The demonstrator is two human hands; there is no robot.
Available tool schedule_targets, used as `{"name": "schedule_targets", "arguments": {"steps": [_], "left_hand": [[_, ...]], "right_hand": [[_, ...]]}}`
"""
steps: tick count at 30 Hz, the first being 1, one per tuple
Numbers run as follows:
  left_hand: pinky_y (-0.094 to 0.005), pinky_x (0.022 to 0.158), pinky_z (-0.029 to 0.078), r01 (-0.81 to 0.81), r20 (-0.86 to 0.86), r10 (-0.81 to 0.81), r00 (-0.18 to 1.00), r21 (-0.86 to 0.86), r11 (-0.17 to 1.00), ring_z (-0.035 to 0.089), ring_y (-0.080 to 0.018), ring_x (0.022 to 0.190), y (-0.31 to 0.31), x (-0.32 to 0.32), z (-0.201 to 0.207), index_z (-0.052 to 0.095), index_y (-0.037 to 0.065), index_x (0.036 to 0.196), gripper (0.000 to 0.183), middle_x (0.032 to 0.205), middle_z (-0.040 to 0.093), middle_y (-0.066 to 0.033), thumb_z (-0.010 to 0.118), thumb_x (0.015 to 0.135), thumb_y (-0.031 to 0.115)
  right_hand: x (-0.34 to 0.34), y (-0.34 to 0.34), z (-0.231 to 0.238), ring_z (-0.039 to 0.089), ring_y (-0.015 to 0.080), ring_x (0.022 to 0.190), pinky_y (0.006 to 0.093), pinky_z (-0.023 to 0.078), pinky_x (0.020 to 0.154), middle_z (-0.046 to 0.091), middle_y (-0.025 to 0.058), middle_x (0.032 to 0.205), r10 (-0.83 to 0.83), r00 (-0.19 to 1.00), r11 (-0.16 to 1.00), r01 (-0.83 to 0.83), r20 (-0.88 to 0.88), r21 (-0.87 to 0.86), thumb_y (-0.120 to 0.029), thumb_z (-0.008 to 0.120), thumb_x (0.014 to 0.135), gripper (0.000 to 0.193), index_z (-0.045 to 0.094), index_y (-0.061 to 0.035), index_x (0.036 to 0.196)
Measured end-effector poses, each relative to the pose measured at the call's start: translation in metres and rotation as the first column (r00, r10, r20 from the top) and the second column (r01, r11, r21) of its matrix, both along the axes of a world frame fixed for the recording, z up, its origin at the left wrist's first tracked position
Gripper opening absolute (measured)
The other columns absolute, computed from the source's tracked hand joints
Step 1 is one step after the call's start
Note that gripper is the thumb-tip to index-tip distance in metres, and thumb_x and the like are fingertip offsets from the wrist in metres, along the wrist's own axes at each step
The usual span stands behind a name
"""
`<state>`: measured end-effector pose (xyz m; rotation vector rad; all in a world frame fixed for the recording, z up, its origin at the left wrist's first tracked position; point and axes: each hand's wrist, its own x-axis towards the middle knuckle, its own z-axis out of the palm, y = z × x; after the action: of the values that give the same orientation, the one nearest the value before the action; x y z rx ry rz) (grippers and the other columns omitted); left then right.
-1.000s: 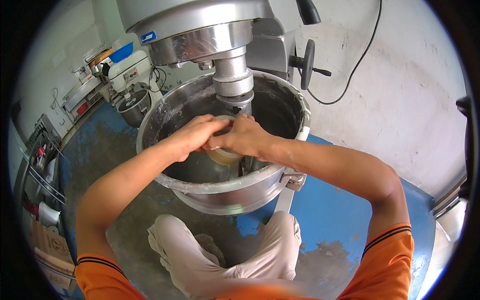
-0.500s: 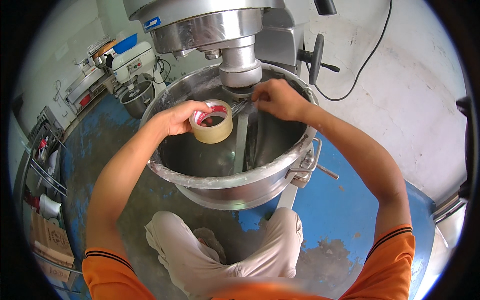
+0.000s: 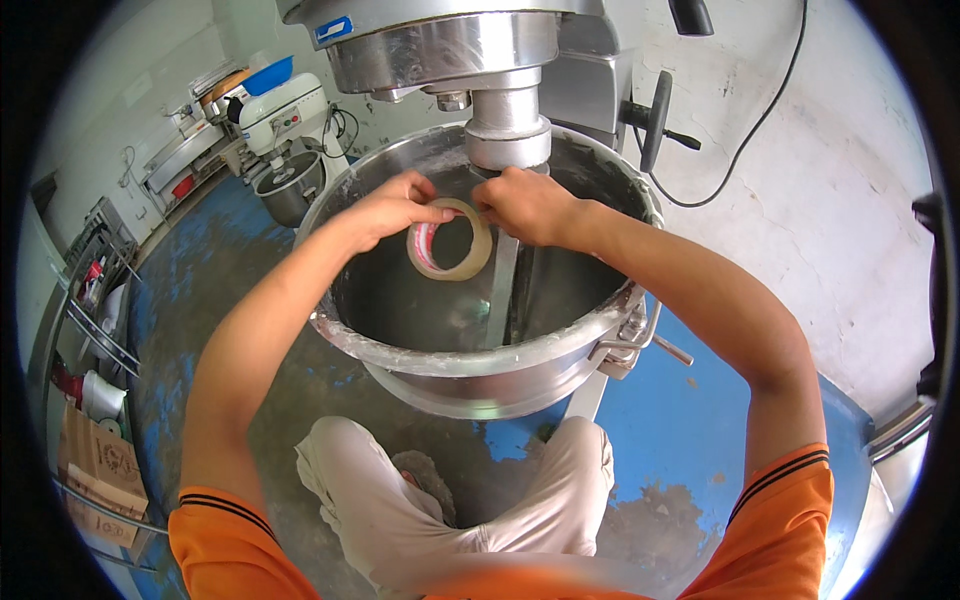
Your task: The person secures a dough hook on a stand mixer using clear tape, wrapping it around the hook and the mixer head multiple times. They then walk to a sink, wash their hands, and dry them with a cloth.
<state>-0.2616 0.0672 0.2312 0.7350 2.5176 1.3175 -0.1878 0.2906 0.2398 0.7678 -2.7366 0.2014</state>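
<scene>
My left hand (image 3: 400, 208) grips a roll of clear packing tape (image 3: 468, 262) by its left edge, thumb at the rim of the ring. The roll has a red and white inner core and hangs over the mouth of a large steel mixer bowl (image 3: 480, 362). My right hand (image 3: 530, 205) is closed at the roll's upper right side, fingers pinched on the tape; the fingertips are partly hidden. Directly behind my hands is the mixer's shaft (image 3: 506, 130), from which a flat metal beater (image 3: 503, 290) reaches down into the bowl.
The mixer head (image 3: 440, 55) overhangs the bowl. A black handwheel (image 3: 655, 122) sticks out at right, and a bowl handle (image 3: 640, 340) juts from the rim. A smaller white mixer (image 3: 285, 115) stands back left. Metal racks (image 3: 95, 310) and a cardboard box (image 3: 100, 460) line the left side.
My right hand has moved left and down to the roll, closing the gap where a clear strip showed. The roll has tilted, its ring opening now facing me more. The view has shifted slightly.
</scene>
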Motion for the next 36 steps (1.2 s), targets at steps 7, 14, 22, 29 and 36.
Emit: {"name": "schedule_targets", "arguments": {"steps": [7, 14, 22, 29, 36], "left_hand": [[-0.0374, 0.075, 0.053, -0.169, -0.390, 0.078, 0.918, -0.204, 0.964, 0.069, -0.0267, 0.085, 0.022, 0.069, -0.006, 0.048, 0.000, 0.115, 0.057, 0.090, 0.067, -0.0194, 0.081, 0.078, 0.029], [-0.0496, 0.096, 0.047, 0.010, -0.512, -0.131, 0.849, -0.233, 0.972, 0.056, -0.0483, 0.116, 0.041, 0.069, -0.009, 0.029, 0.000, 0.136, 0.070, 0.120, 0.058, -0.0322, 0.069, 0.080, 0.015], [-0.0541, 0.077, 0.053, -0.252, -0.706, -0.259, 0.659, -0.533, 0.808, 0.066, -0.0450, 0.089, 0.014, 0.072, 0.023, 0.055, 0.012, 0.125, 0.037, 0.093, 0.069, -0.0226, 0.063, 0.091, 0.023], [-0.0477, 0.079, 0.053, 0.035, -0.529, -0.377, 0.760, -0.546, 0.837, 0.066, -0.0409, 0.086, -0.007, 0.071, 0.030, 0.066, 0.007, 0.111, 0.028, 0.094, 0.071, -0.0177, 0.061, 0.093, 0.028], [-0.0438, 0.088, 0.052, -0.071, -0.379, -0.217, 0.900, -0.617, 0.784, 0.068, -0.0394, 0.096, -0.018, 0.049, 0.034, 0.065, -0.002, 0.112, 0.040, 0.097, 0.069, -0.0266, 0.070, 0.088, 0.028]], "right_hand": [[0.003, -0.007, 0.011, 0.071, 0.0336, 0.071, 0.0431, 0.058, 0.071, 0.070, 0.0187, 0.078, -0.087, 0.990, 0.992, 0.097, 0.108, -0.086, -0.012, 0.062, 0.087, 0.016, 0.067, 0.0017, 0.093], [0.008, -0.006, 0.015, 0.070, 0.0311, 0.063, 0.0398, 0.057, 0.064, 0.068, 0.0200, 0.073, -0.077, 0.970, 0.985, 0.109, 0.228, -0.131, -0.010, 0.060, 0.085, 0.015, 0.067, 0.0034, 0.085], [0.011, 0.013, 0.016, 0.068, 0.0416, 0.084, 0.0483, 0.056, 0.078, 0.069, 0.0236, 0.086, 0.082, 0.997, 0.994, -0.081, 0.012, -0.068, -0.016, 0.062, 0.085, 0.019, 0.072, -0.0021, 0.092], [0.019, 0.021, 0.017, 0.067, 0.0378, 0.079, 0.0460, 0.053, 0.074, 0.069, 0.0186, 0.080, 0.133, 0.990, 0.991, -0.133, 0.038, -0.004, -0.018, 0.067, 0.088, 0.018, 0.071, -0.0027, 0.095], [0.018, 0.014, 0.016, 0.066, 0.0394, 0.076, 0.0473, 0.055, 0.067, 0.066, 0.0175, 0.079, 0.148, 0.989, 0.989, -0.148, -0.003, -0.013, -0.016, 0.061, 0.091, 0.014, 0.065, -0.0036, 0.085]]}}
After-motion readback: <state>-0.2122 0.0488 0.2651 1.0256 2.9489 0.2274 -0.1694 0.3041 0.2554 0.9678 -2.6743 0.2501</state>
